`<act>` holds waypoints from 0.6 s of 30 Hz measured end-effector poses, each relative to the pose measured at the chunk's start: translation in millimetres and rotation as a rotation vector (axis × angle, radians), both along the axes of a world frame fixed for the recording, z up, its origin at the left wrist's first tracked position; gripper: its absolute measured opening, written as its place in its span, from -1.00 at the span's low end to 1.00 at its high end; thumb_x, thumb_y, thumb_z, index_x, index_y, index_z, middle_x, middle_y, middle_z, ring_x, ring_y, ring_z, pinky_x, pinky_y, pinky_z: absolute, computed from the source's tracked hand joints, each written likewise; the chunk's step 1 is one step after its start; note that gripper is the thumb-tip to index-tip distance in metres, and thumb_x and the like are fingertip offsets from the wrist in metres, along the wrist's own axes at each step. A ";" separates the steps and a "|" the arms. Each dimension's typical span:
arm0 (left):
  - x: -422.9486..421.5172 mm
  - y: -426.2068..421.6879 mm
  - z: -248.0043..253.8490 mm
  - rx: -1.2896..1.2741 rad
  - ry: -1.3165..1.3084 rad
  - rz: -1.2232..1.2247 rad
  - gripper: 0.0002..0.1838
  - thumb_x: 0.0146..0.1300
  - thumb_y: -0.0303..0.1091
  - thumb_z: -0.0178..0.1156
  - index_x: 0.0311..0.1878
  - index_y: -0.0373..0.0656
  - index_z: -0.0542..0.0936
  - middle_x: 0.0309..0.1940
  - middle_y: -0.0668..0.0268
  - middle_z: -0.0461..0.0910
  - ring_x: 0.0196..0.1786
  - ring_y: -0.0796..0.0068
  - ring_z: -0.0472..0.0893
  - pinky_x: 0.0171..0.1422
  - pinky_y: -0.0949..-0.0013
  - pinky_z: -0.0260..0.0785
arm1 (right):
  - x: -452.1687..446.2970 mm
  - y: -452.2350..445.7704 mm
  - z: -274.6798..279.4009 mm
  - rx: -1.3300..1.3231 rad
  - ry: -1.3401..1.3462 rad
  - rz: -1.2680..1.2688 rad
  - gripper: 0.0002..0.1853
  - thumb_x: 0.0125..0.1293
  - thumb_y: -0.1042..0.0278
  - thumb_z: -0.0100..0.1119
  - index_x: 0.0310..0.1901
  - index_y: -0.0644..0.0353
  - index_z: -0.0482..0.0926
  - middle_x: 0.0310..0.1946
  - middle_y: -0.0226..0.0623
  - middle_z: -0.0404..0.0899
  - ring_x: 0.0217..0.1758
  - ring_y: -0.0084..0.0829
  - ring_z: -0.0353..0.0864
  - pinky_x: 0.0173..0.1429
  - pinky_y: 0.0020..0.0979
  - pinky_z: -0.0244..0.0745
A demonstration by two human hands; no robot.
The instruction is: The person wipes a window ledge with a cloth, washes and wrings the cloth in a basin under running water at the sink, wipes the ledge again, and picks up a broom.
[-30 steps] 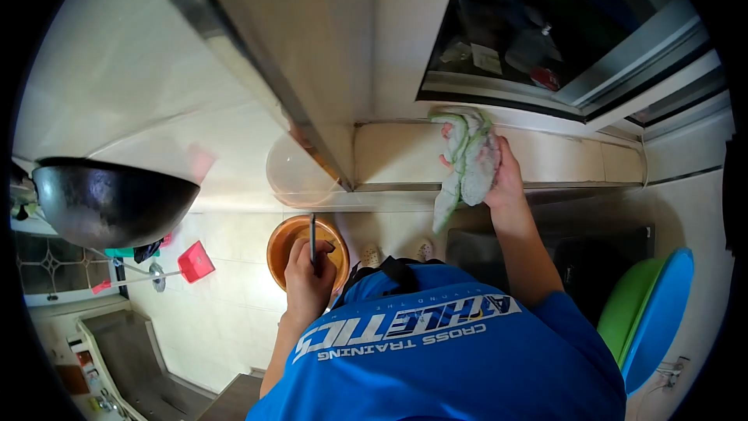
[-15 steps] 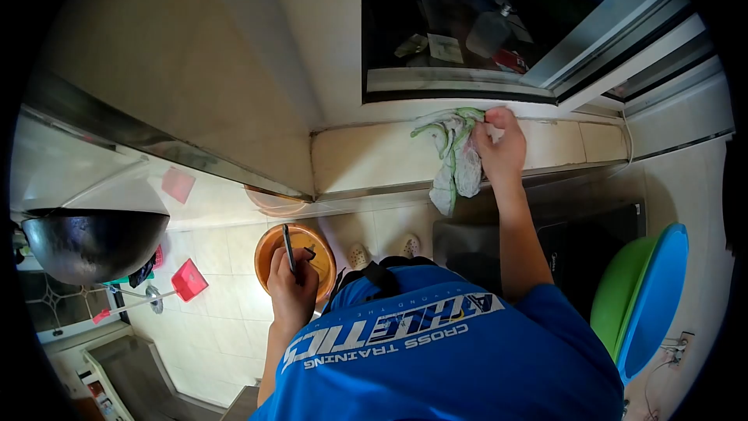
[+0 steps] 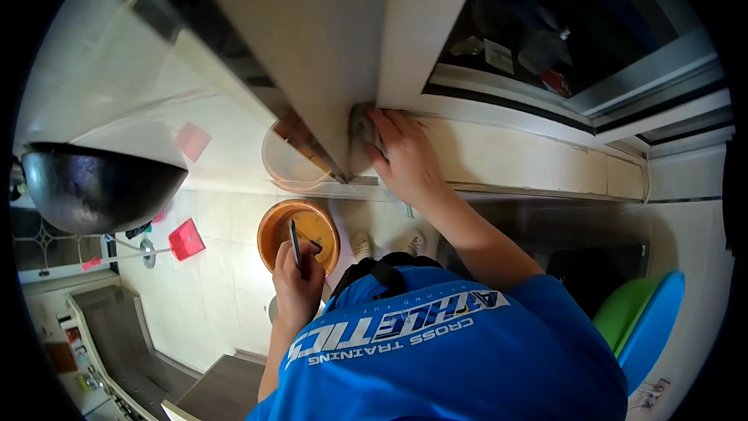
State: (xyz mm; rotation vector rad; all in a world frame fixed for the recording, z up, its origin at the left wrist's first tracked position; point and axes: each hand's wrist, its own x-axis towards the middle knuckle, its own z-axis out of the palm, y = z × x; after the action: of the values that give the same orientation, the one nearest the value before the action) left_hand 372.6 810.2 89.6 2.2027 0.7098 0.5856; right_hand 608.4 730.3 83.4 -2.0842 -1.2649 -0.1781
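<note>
My right hand (image 3: 405, 152) presses a greyish cloth (image 3: 361, 131) into the left corner of the tiled window sill (image 3: 506, 144), against the wall. Its fingers are bent over the cloth and hide much of it; a bit of green edging shows below the wrist. Lower left, my left hand (image 3: 300, 284) is closed around a slim, dark, flat object (image 3: 294, 235), seen edge-on, whose kind I cannot make out. That hand is above the near side of an orange-brown basin (image 3: 269, 226) on the floor.
A dark wok (image 3: 101, 187) juts in at left, with a pink dustpan (image 3: 187, 240) beyond it on the floor. Green (image 3: 619, 312) and blue basins (image 3: 658, 327) stand at right. Above the sill is a window frame (image 3: 514, 97); a wall edge (image 3: 312, 140) borders its left end.
My right hand has moved left along the sill with the cloth, from the middle into the corner. The view has shifted; my left hand keeps its hold on the slim object.
</note>
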 end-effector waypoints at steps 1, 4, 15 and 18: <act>-3.4 -1.5 2.6 -0.020 0.004 0.026 -0.79 -0.01 -0.71 0.10 -0.30 -0.22 0.48 -0.38 0.30 0.46 -0.54 0.63 0.41 -0.49 0.57 0.26 | -0.1 13.7 0.5 0.015 0.013 -0.017 -0.47 -0.03 0.39 0.25 0.06 0.25 0.42 -0.02 0.02 0.42 0.02 -0.01 0.41 0.15 -0.12 0.31; -15.2 2.5 -1.1 -0.043 0.026 0.049 -0.79 0.00 -0.71 0.10 -0.30 -0.22 0.48 -0.37 0.30 0.46 -0.53 0.63 0.43 -0.48 0.57 0.27 | -0.3 18.7 3.9 0.071 0.054 -0.011 -0.45 -0.09 0.44 0.24 0.05 0.25 0.43 -0.05 -0.02 0.45 0.00 -0.01 0.41 0.12 -0.13 0.34; 3.2 9.7 -4.8 0.005 -0.013 -0.052 -0.78 -0.01 -0.74 0.11 -0.28 -0.27 0.47 -0.42 0.25 0.40 -0.56 0.52 0.42 -0.52 0.51 0.28 | -22.2 -15.9 8.1 -0.153 -0.061 0.218 -0.68 -0.10 0.37 0.22 -0.20 -0.02 0.61 -0.05 -0.37 0.51 -0.02 -0.32 0.42 0.08 -0.26 0.32; 13.5 10.8 -3.2 0.006 -0.024 -0.094 -0.77 -0.02 -0.74 0.11 -0.27 -0.27 0.47 -0.42 0.25 0.41 -0.55 0.52 0.42 -0.52 0.50 0.27 | -20.9 -20.8 5.2 -0.183 -0.135 0.215 -0.69 -0.09 0.36 0.22 -0.21 -0.04 0.61 -0.06 -0.38 0.51 -0.01 -0.33 0.41 0.09 -0.25 0.31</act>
State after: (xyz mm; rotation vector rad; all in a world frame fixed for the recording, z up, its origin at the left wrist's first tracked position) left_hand 386.1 821.0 86.4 2.2175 0.5897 0.5665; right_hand 587.4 709.6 88.7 -2.0971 -1.6303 -0.1111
